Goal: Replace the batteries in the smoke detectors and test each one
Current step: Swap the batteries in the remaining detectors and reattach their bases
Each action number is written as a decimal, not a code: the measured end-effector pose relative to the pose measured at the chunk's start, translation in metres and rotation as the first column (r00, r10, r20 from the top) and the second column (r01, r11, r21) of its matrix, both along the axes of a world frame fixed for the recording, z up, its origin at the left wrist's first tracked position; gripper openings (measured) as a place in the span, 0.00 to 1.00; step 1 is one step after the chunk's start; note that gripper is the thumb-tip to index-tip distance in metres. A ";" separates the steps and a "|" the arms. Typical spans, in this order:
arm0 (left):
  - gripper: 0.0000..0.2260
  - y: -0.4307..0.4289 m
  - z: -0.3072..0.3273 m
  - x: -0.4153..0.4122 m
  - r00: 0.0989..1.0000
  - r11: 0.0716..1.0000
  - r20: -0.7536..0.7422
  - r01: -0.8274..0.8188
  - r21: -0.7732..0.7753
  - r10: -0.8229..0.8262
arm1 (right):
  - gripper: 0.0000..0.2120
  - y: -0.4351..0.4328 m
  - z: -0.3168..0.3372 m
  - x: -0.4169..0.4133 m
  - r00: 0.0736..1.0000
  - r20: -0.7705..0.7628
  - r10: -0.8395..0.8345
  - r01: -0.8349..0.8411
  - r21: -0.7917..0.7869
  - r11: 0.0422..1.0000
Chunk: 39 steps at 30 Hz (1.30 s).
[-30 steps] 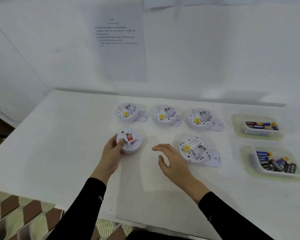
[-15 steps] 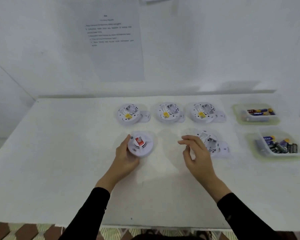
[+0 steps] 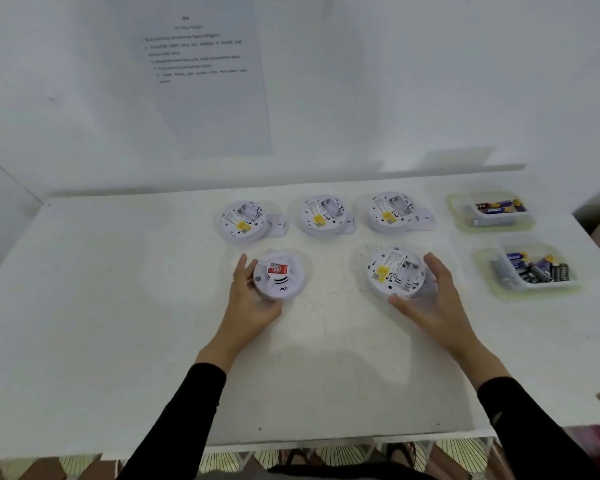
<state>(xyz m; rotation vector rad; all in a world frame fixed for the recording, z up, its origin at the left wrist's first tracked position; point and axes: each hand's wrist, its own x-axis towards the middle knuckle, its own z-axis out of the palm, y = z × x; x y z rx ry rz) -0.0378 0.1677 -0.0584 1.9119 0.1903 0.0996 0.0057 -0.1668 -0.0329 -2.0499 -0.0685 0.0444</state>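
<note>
The printed sheet (image 3: pixel 205 77) taped to the far wall carries a short heading and several numbered lines, all too blurred to read. The red sticker (image 3: pixel 278 269) on the near-left smoke detector (image 3: pixel 279 275) bears what may be a round white emblem, and no wording can be made out there.

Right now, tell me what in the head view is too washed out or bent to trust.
Head view: the printed sheet on the wall is too soft to read; the white table is nearly blown out, with faint shadows below both hands; the table's far edge bows from the wide lens; the labels on the batteries are smeared.
</note>
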 end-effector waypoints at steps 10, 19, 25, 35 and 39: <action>0.53 -0.026 -0.001 -0.003 0.983 0.914 0.062 -0.182 0.362 0.171 | 0.50 -0.005 0.001 0.011 0.997 0.053 0.064 -0.053 -0.199 0.979; 0.54 -0.041 0.005 -0.005 0.924 0.832 0.049 -0.363 0.419 0.378 | 0.49 -0.003 -0.002 0.016 0.992 0.055 0.116 -0.104 -0.190 0.976; 0.53 -0.044 0.002 -0.005 0.919 0.816 0.076 -0.378 0.437 0.386 | 0.49 -0.007 0.004 0.018 0.989 0.057 0.136 -0.125 -0.164 0.979; 0.23 -0.154 0.044 0.023 0.944 0.987 0.314 -0.136 0.085 0.103 | 0.38 -0.020 0.031 0.032 0.964 0.112 0.241 -0.239 -0.035 0.970; 0.43 -0.189 0.074 0.050 0.985 0.920 -0.159 -0.005 -0.391 -0.062 | 0.38 -0.030 0.049 0.042 0.923 0.193 0.333 -0.340 0.002 0.940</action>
